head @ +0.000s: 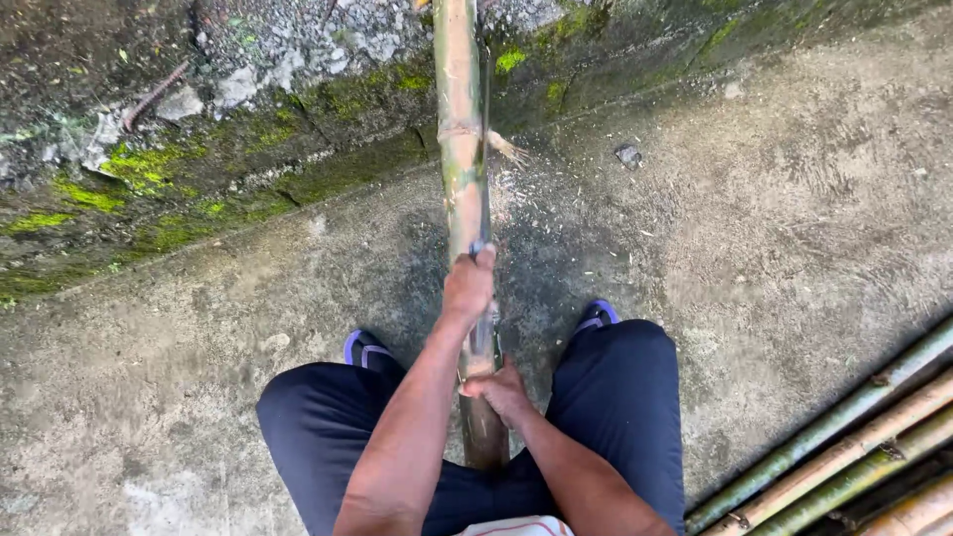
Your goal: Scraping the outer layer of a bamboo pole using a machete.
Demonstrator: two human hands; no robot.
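Observation:
A long green and tan bamboo pole (459,149) runs from between my legs up to a mossy wall. My left hand (469,285) is stretched forward and closed on the handle of a dark blade (484,169), which lies along the pole's right side. Closer to my body, my right hand (501,390) grips the pole's lower part. Pale shavings (556,199) are scattered on the concrete around the pole. I wear dark trousers and blue sandals (597,316).
A moss-covered stone wall (199,169) crosses the top left. Several bamboo poles (844,457) lie stacked at the bottom right. A small stone (627,155) sits on the concrete floor near the wall.

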